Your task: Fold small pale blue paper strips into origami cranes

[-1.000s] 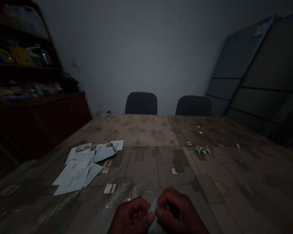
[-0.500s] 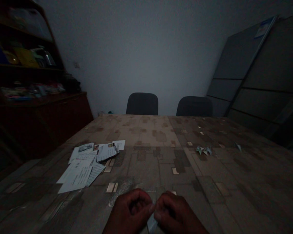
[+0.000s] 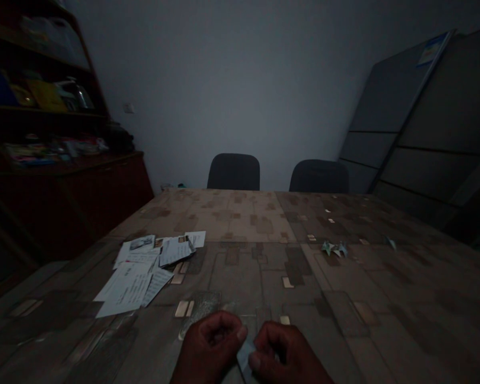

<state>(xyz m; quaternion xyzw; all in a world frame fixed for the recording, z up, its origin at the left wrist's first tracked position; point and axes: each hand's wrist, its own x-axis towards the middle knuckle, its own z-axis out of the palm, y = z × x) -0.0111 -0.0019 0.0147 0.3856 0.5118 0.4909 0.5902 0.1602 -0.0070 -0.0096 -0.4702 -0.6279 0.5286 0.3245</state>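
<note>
Pale paper slip (image 3: 245, 356) pinched between left hand (image 3: 210, 349) and right hand (image 3: 286, 356), fingers closed; dim light, crease could go crooked.

A dim office meeting room: long table (image 3: 264, 234), two office chairs (image 3: 233, 172), cluttered shelves (image 3: 44, 106).

hands: two, left hand (image 3: 210, 346) and right hand (image 3: 288, 354) | paper slip (image 3: 245, 356): one | chairs (image 3: 233, 172): two | table (image 3: 344, 298): one | paper pile (image 3: 144, 269): one | folded paper figures (image 3: 334, 247): about three, small and dim
</note>
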